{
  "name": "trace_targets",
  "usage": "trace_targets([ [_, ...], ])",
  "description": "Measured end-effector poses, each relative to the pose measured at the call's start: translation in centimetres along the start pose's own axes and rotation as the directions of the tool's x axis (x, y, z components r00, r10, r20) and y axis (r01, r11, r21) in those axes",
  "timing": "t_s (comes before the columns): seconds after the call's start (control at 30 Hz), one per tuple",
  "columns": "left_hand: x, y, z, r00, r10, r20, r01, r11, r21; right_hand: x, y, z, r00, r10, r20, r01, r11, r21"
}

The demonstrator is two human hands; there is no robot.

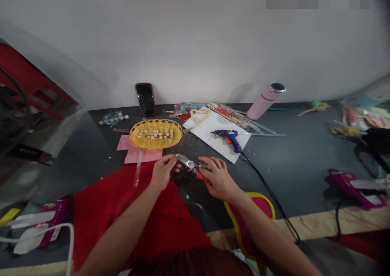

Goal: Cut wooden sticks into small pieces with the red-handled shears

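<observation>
White partition (183, 48) spans the upper frame, with the dark table (292, 158) below it; on the table, lower left of centre, we note a red cloth (115, 219), its right edge slanting down toward bottom centre; a white board (210, 123) lies askew just right of centre; a yellow woven basket (156, 123) sits left of centre, overlapping pink sheets (143, 155).

At mid-frame we have our right hand (221, 178), fingers curled round the red-handled end of the silver cutters (190, 164); our left hand (163, 171), just left of it, is nearly closed, thumb and fingers drawn together at the blade end; whether it pinches the blades or some small piece, we cannot tell.

Pink flask (263, 102) leans in our view, upper right of centre; blue glue gun (230, 138) rests on the board, its cord running to the lower right; phone (145, 100) stands against the partition, upper left of centre; smallest, we log pale pieces (156, 134) scattered inside the basket.
</observation>
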State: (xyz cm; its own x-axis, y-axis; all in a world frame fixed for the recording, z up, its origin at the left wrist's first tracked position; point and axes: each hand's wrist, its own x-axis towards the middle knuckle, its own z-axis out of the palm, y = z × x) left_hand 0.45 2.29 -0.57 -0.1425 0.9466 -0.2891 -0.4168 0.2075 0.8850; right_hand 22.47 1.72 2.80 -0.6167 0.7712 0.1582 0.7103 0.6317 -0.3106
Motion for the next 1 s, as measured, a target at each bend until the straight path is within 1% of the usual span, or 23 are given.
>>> trace_targets([
  [0.1, 0.0, 0.0, 0.0, 1.0, 0.007, 0.026, -0.008, 1.0, 0.009, 0.0, -0.1, -0.2, 1.0, -0.002, 0.01, 0.002, 1.0, 0.0],
  [0.3, -0.1, 0.2, 0.1, 0.999, 0.008, 0.036, -0.009, 0.999, 0.037, 0.0, -0.2, -0.3, 1.0, 0.003, 0.024, -0.003, 1.0, -0.001],
  [0.43, -0.2, 0.3, 0.2, 0.999, 0.007, 0.047, -0.008, 1.0, 0.027, -0.1, 0.2, 0.1, 0.998, -0.031, 0.048, 0.029, 0.999, 0.036],
  [0.57, -0.2, 0.2, 0.2, 0.997, 0.024, 0.069, -0.027, 0.999, 0.041, -0.2, 0.6, 0.8, 0.998, -0.062, 0.005, 0.061, 0.991, 0.118],
  [0.7, -0.3, -0.1, 0.0, 0.997, 0.053, 0.065, -0.058, 0.995, 0.078, -0.3, 0.6, 1.2, 0.999, -0.05, -0.018, 0.052, 0.982, 0.183],
  [0.83, -0.5, -0.2, 0.0, 0.995, 0.077, 0.069, -0.086, 0.986, 0.14, -0.4, 0.4, 1.2, 1.0, -0.016, 0.003, 0.015, 0.988, 0.156],
  [1.0, -0.7, -0.2, 0.1, 0.995, 0.084, 0.06, -0.094, 0.978, 0.189, -0.4, 0.6, 1.1, 0.999, -0.011, 0.033, 0.007, 0.992, 0.126],
])
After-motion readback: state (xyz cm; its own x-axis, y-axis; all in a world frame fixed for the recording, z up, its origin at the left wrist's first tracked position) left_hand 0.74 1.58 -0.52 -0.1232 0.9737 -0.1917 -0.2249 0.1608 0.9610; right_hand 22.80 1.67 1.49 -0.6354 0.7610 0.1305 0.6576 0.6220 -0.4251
